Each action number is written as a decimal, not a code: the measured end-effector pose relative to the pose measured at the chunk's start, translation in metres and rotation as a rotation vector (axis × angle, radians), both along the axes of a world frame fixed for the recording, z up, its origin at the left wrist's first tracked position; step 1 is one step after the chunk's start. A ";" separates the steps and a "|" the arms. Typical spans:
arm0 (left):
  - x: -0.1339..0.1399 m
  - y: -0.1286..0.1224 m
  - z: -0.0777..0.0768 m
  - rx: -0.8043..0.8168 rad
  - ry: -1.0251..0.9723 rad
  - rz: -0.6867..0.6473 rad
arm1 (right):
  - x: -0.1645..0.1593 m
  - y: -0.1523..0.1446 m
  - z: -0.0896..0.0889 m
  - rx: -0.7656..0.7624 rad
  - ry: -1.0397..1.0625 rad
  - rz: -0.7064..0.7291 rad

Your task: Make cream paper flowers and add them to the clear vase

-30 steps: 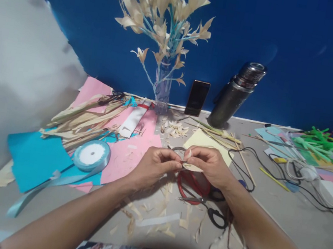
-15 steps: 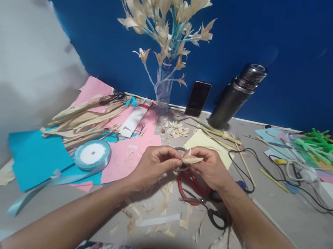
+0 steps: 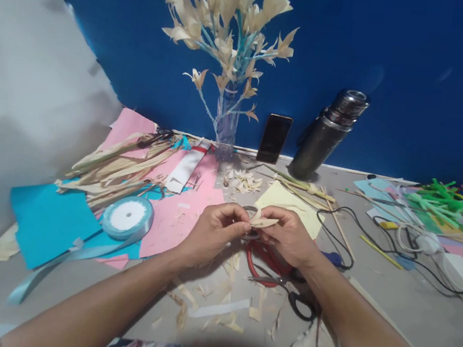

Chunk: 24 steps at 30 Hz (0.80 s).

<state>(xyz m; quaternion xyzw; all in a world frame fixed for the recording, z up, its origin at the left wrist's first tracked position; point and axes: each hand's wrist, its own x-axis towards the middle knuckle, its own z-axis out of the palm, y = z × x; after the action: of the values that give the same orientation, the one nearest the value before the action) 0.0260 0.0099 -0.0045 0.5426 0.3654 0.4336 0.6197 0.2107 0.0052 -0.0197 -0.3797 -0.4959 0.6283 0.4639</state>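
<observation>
My left hand (image 3: 220,227) and my right hand (image 3: 287,235) meet over the middle of the table. Between them is a small flower of pale dried-husk petals (image 3: 264,222). My left fingertips pinch its base, while my right thumb and fingers close on the petals from the other side. Just below lie red-handled pliers or cutters (image 3: 261,263), partly hidden by my right hand. Scissors with a black handle (image 3: 302,305) rest under my right wrist. A grey ring-shaped item (image 3: 251,235) shows behind my fingers. Husk scraps (image 3: 223,298) are scattered nearer to me.
A vase (image 3: 227,120) of husk flowers, a phone (image 3: 274,139) and a thermos (image 3: 330,133) stand along the blue wall. At left are dried husks (image 3: 122,171), blue paper (image 3: 51,218) and a ribbon roll (image 3: 128,217). A black cable (image 3: 345,215) and pipe cleaners (image 3: 442,201) lie right.
Both hands stay together at the same place. The petals between my fingers have shifted slightly, and my right fingers have moved a little around them.
</observation>
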 end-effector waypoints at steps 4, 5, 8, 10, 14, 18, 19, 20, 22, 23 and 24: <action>0.000 0.002 -0.001 -0.023 -0.001 0.014 | -0.002 -0.002 0.000 0.067 -0.071 -0.047; 0.000 0.002 -0.002 -0.028 0.003 0.016 | -0.003 -0.002 0.000 0.086 -0.084 -0.058; -0.001 0.003 -0.004 -0.060 -0.007 0.017 | -0.006 -0.003 0.001 0.143 -0.121 -0.096; -0.001 0.003 -0.006 -0.077 -0.020 0.018 | -0.008 -0.004 0.003 0.206 -0.169 -0.119; -0.001 0.003 -0.009 -0.109 -0.003 0.015 | -0.009 -0.004 0.008 0.299 -0.232 -0.118; -0.002 0.003 -0.009 -0.139 0.004 0.006 | -0.009 -0.005 0.008 0.272 -0.238 -0.099; -0.002 0.004 -0.008 -0.131 0.011 0.007 | -0.009 -0.005 0.007 0.258 -0.233 -0.098; -0.002 0.004 -0.008 -0.118 0.022 0.009 | -0.009 -0.005 0.006 0.236 -0.220 -0.098; -0.002 0.004 -0.006 -0.086 0.046 0.018 | -0.009 -0.005 0.004 0.183 -0.181 -0.091; -0.002 0.003 -0.005 -0.073 0.054 0.025 | -0.009 -0.005 0.002 0.157 -0.159 -0.085; -0.002 0.003 -0.005 -0.066 0.059 0.031 | -0.009 -0.005 0.001 0.137 -0.136 -0.081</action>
<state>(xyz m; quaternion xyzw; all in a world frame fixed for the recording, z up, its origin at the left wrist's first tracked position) 0.0244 0.0131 -0.0091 0.5287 0.4060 0.4145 0.6196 0.2018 -0.0002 -0.0187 -0.4085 -0.5523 0.5464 0.4791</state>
